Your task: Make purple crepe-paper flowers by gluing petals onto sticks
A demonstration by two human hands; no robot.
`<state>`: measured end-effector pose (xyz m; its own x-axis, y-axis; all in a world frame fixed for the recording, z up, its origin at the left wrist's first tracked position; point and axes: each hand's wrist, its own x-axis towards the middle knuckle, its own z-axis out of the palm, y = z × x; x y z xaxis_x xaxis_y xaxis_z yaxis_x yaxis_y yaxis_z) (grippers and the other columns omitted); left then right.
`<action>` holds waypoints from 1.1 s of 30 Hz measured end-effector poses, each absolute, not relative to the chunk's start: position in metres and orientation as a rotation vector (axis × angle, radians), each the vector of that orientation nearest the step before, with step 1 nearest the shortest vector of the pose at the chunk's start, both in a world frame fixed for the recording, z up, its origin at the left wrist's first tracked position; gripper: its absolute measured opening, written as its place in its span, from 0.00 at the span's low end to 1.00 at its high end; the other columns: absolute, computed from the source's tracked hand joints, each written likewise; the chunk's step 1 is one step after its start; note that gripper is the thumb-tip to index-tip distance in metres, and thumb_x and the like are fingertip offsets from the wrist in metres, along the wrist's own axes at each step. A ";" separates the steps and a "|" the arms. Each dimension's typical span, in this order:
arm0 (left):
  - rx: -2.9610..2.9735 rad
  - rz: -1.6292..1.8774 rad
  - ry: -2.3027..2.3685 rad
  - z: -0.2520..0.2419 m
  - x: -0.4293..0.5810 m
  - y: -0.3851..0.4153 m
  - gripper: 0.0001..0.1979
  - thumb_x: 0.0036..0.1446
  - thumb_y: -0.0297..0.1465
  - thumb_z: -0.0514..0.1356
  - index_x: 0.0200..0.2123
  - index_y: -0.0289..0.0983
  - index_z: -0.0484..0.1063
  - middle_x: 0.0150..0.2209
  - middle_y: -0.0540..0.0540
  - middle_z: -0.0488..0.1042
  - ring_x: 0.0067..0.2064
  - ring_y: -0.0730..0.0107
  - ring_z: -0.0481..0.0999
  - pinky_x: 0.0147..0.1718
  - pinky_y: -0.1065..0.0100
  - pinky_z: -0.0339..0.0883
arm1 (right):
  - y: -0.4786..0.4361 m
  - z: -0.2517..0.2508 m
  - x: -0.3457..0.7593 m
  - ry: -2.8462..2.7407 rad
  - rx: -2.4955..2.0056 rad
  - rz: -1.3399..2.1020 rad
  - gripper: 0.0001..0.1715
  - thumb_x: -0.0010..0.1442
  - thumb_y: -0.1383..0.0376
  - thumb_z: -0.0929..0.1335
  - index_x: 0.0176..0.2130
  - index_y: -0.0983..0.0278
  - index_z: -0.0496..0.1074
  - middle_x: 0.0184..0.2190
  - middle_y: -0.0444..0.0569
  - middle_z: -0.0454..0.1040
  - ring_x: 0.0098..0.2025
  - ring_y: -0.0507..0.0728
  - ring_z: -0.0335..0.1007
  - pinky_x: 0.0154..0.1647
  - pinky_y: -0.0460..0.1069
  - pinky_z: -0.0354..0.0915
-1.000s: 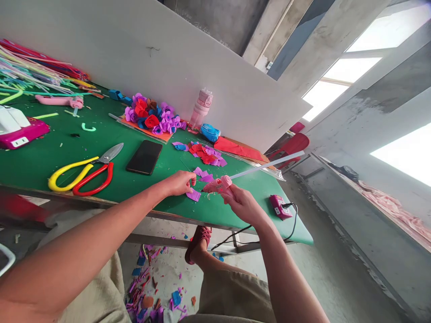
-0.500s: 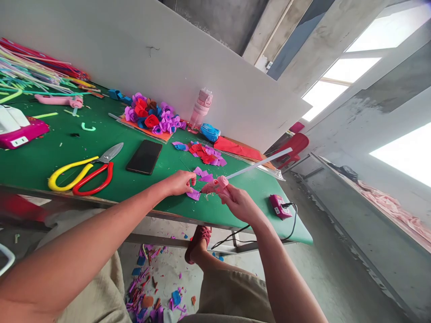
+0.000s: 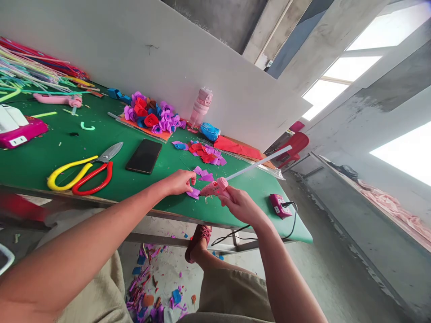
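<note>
Pink glue gun [image 3: 214, 188] clenched in right hand [image 3: 240, 206], handle hidden; left hand [image 3: 179, 183] touches purple petal [image 3: 194, 194], grip unclear.

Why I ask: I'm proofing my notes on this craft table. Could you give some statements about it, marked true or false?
The right hand holds a pink glue gun. True.
The left hand grips the scissors. False: they lie apart on the green table; its fingers are at a purple piece.
The black phone lies flat on the table. True.
The pink bottle lies on its side. False: it stands upright.
</note>
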<state>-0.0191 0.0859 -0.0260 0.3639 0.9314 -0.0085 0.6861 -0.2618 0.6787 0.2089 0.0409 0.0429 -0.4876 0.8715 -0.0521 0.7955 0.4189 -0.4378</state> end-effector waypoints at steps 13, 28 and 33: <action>2.035 0.545 1.388 -0.028 -0.019 0.087 0.06 0.42 0.26 0.60 0.28 0.39 0.68 0.20 0.54 0.66 0.24 0.72 0.66 0.23 0.73 0.53 | 0.042 0.043 0.212 -2.452 -1.474 0.662 0.17 0.61 0.55 0.59 0.29 0.63 0.65 0.22 0.44 0.68 0.22 0.51 0.59 0.26 0.46 0.54; 2.045 0.559 1.380 -0.026 -0.019 0.086 0.05 0.44 0.27 0.61 0.28 0.38 0.68 0.24 0.53 0.70 0.26 0.72 0.68 0.25 0.73 0.55 | 0.050 0.036 0.208 -2.399 -1.502 0.589 0.17 0.60 0.55 0.59 0.26 0.62 0.64 0.20 0.43 0.66 0.20 0.50 0.57 0.24 0.46 0.53; 2.058 0.563 1.389 -0.027 -0.019 0.087 0.06 0.43 0.28 0.61 0.29 0.39 0.69 0.24 0.53 0.70 0.26 0.71 0.69 0.24 0.73 0.55 | 0.050 0.036 0.209 -2.364 -1.503 0.585 0.16 0.60 0.56 0.59 0.27 0.62 0.64 0.20 0.43 0.67 0.21 0.50 0.58 0.24 0.46 0.54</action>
